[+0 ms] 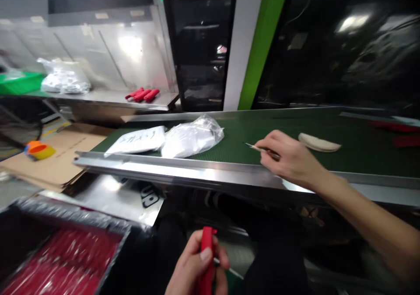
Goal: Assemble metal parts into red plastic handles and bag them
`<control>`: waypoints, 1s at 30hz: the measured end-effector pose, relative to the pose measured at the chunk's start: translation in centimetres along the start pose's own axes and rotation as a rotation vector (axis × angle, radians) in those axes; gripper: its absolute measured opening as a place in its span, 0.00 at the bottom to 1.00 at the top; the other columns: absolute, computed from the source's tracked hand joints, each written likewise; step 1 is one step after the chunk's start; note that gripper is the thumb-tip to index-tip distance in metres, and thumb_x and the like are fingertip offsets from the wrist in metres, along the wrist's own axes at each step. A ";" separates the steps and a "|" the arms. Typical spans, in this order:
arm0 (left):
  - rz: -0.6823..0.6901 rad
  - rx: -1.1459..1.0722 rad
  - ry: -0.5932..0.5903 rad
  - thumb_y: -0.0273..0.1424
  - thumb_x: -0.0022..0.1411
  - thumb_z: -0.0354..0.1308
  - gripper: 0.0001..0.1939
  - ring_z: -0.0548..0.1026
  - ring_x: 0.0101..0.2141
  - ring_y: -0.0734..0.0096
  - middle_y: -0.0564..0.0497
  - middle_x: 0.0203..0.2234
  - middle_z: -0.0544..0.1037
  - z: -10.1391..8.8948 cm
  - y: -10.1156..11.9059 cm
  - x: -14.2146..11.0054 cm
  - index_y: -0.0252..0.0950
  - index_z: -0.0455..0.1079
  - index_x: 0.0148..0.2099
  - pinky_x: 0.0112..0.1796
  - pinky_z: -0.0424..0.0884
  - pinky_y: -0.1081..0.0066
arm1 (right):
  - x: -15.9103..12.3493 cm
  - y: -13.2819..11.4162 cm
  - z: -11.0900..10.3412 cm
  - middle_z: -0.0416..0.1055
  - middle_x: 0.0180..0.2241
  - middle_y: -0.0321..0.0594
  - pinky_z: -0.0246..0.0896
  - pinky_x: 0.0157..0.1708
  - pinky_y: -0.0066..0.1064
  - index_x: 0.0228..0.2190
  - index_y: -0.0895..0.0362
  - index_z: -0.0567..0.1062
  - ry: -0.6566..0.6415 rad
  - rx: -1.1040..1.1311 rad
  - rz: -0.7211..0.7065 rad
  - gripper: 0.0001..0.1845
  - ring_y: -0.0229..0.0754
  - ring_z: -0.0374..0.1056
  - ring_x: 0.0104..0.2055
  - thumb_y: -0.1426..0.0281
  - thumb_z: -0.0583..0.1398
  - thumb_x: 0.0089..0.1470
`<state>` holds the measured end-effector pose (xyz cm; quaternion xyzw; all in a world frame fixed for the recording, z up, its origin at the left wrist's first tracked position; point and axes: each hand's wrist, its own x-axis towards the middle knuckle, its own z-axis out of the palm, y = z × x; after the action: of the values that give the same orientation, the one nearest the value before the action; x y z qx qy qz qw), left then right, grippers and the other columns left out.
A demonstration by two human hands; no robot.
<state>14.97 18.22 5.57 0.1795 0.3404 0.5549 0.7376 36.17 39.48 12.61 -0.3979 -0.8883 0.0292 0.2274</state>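
Observation:
My left hand (197, 268) is low in the middle of the view, closed around a red plastic handle (206, 260) held upright; a thin metal pin pokes out to its right. My right hand (288, 159) reaches over the steel rail (183, 170) onto the green conveyor belt (361, 148). Its fingertips pinch a thin pointed stick (254, 146) that lies just above the belt. A pale oval pad (318, 143) rests on the belt just past that hand.
Two clear plastic bags (192, 137) with white contents lie on the belt at left. A bin of red parts (62, 260) sits at lower left. Red handles (142, 94) rest on a steel shelf behind. Flattened cardboard (59, 155) and an orange-yellow object (39, 149) lie at left.

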 end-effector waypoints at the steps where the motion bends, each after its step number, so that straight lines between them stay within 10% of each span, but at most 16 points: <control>1: 0.017 -0.003 0.007 0.42 0.61 0.60 0.11 0.66 0.16 0.84 0.54 0.31 0.77 0.3 -0.1 -0.1 0.41 0.68 0.41 0.17 0.54 0.82 | -1.1 -1.7 -0.2 0.67 0.40 0.40 0.61 0.32 0.28 0.44 0.55 0.73 0.040 0.061 -0.033 0.11 0.35 0.65 0.33 0.70 0.53 0.62; 9: 0.027 -0.035 0.064 0.42 0.65 0.51 0.14 0.68 0.17 0.82 0.51 0.31 0.76 1.6 -0.4 -1.3 0.36 0.66 0.38 0.18 0.59 0.81 | -9.4 -10.7 2.7 0.69 0.31 0.39 0.66 0.26 0.26 0.60 0.57 0.63 -0.024 0.372 -0.233 0.26 0.37 0.67 0.32 0.77 0.53 0.61; 17: -0.015 -0.055 0.121 0.41 0.62 0.54 0.14 0.69 0.17 0.80 0.51 0.30 0.77 1.9 -0.2 -2.3 0.35 0.69 0.37 0.17 0.61 0.81 | -11.0 -12.1 2.5 0.71 0.48 0.44 0.72 0.38 0.30 0.56 0.51 0.70 0.060 0.367 -0.149 0.27 0.42 0.71 0.46 0.81 0.54 0.57; 30: -0.052 -0.091 0.136 0.42 0.62 0.53 0.13 0.69 0.19 0.79 0.51 0.29 0.76 2.3 0.1 -3.0 0.35 0.67 0.37 0.19 0.62 0.80 | -11.5 -13.0 2.3 0.73 0.46 0.42 0.70 0.42 0.37 0.54 0.50 0.71 0.098 0.250 -0.183 0.23 0.46 0.69 0.48 0.78 0.56 0.59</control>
<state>16.05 15.63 8.14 0.0988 0.3689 0.5613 0.7342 32.89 22.64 9.17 -0.2849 -0.8981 0.0995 0.3199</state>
